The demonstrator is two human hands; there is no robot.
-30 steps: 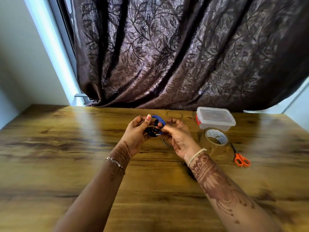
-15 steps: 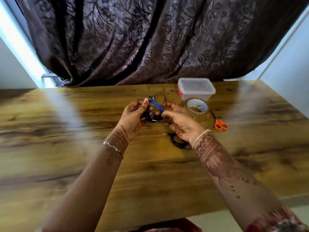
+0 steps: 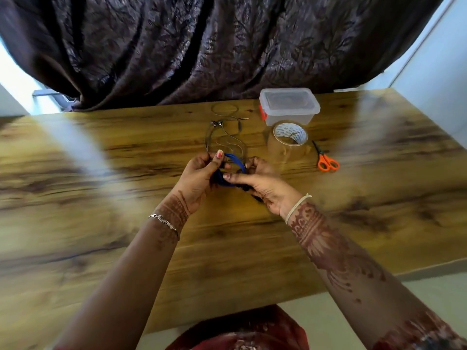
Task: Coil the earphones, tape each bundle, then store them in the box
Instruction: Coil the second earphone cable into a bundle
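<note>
Earphones (image 3: 235,161) stretch crosswise, pinched by left hand (image 3: 197,179) and right hand (image 3: 265,186); tape roll (image 3: 290,134) lies just beyond the right hand

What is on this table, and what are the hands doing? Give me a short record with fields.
Hands: left hand and right hand both hold the blue earphones over the table
Loose cable: grey earphones lie loose behind the hands
Box: clear box, lid on, at the far edge
Tape: tape roll in front of the box
Scissors: orange scissors right of the tape roll
</note>
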